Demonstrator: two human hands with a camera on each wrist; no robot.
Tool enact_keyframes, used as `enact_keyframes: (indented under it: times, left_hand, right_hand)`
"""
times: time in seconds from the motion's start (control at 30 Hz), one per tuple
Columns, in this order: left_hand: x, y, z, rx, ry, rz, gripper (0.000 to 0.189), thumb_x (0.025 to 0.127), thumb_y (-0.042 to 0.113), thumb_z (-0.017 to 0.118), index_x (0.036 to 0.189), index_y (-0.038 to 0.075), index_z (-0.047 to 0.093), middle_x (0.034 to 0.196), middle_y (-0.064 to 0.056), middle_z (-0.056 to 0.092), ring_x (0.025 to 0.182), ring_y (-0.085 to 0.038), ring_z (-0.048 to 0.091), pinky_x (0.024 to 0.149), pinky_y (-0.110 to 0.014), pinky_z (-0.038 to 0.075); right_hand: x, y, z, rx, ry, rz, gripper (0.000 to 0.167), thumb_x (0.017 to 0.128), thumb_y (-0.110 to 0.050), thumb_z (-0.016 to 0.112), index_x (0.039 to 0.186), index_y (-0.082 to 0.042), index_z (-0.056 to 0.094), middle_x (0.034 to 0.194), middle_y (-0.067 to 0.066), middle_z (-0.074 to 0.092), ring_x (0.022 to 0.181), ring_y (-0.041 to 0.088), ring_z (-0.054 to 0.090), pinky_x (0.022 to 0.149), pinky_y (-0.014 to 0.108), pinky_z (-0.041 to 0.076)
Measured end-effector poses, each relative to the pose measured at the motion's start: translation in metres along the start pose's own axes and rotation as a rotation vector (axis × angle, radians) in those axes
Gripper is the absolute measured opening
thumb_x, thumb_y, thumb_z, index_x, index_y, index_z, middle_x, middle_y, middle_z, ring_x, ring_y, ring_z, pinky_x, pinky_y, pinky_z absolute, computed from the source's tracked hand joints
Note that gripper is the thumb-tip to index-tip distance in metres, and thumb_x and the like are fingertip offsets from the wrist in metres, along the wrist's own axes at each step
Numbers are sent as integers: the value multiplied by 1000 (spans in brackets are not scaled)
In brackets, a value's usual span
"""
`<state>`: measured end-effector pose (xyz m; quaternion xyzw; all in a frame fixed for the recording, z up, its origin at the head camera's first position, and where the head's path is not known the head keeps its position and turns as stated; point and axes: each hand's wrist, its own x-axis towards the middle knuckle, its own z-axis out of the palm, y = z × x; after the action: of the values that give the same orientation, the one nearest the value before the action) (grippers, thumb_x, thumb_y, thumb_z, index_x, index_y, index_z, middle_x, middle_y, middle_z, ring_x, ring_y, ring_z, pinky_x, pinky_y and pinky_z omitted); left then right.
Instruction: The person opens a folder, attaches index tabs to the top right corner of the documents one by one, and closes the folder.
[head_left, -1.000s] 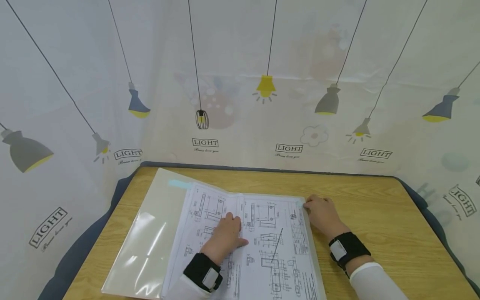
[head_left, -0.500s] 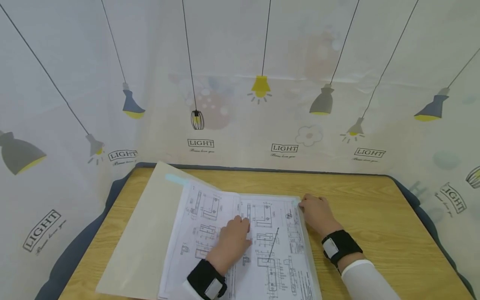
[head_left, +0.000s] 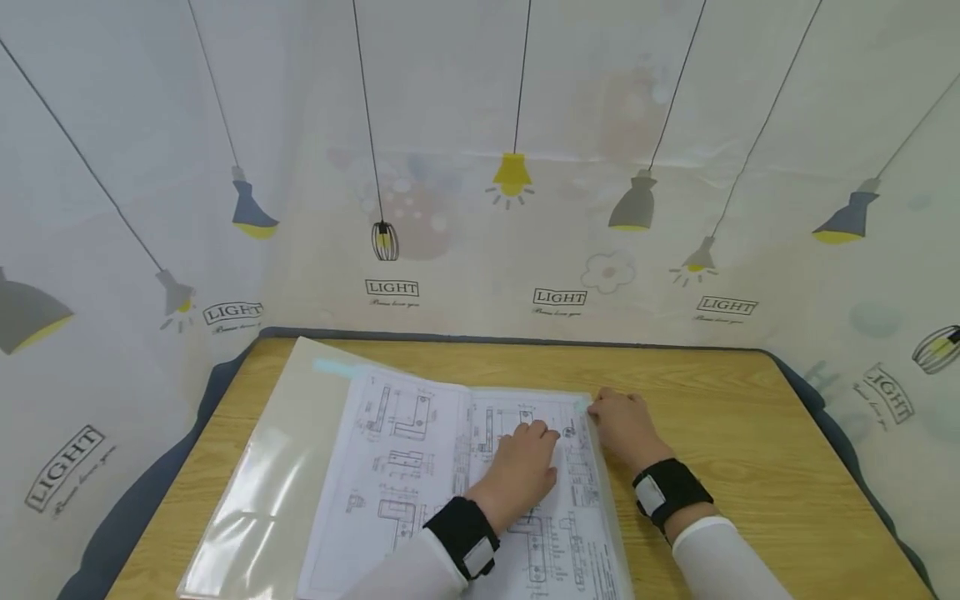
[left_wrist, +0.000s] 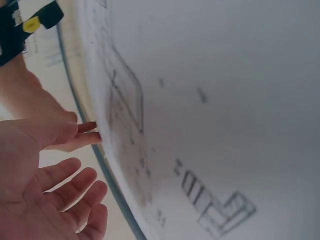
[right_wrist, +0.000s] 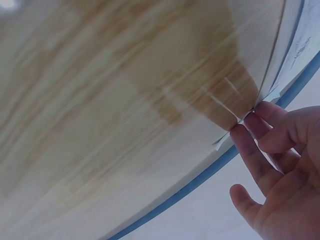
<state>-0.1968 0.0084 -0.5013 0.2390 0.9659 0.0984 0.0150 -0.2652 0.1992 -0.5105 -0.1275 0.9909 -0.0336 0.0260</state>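
Observation:
A folder (head_left: 300, 417) with a pale, glossy cover lies open on the wooden table, showing a left page (head_left: 367, 492) and a right page (head_left: 581, 533) of technical line drawings. My left hand (head_left: 521, 467) reaches across onto the right page, fingers loosely bent and palm down, covering part of the drawing. In the left wrist view its relaxed fingers (left_wrist: 90, 195) hold nothing. At the top right corner of that page, my right hand (head_left: 626, 421) pinches the edge. The right wrist view shows its fingertips (right_wrist: 239, 131) at a light blue strip (right_wrist: 220, 142) along the edge.
The wooden table (head_left: 742, 433) extends to the right of the folder and behind it, with a dark blue edge (head_left: 465, 337). White sheeting (head_left: 450, 125) printed with hanging lamps encloses the back and sides. Both wrists wear black bands (head_left: 671, 492).
My left hand has slid right, from the left page near the fold onto the right page. My right hand stays at the page corner. The whole view has shifted slightly.

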Motion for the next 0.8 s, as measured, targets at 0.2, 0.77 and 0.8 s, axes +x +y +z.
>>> enact_keyframes:
  times: [0.2,0.77,0.8]
  left_hand:
    - [18,0,14,57,-34,29,58,90,39,62,140,15,44,136,0,47,121,-17,48,92,-35,47]
    - [56,9,21,102,-88,57,68,93,48,54,148,15,31,156,2,25,136,-17,35,103,-39,40]
    - [57,10,20,100,-86,52,68,92,48,54,148,16,32,156,3,25,136,-16,35,103,-39,40]
  right_hand:
    - [1,-1,0,-20,-8,4,26,91,-2,54,111,-6,70,108,12,63,103,30,61,99,61,33]
    - [3,3,2,-14,52,-46,24,86,-1,59,106,-6,72,103,9,64,99,28,62,93,58,40]
    - [3,2,1,-13,42,-41,24,86,-1,59,106,-6,72,103,8,64,99,28,62,94,58,40]
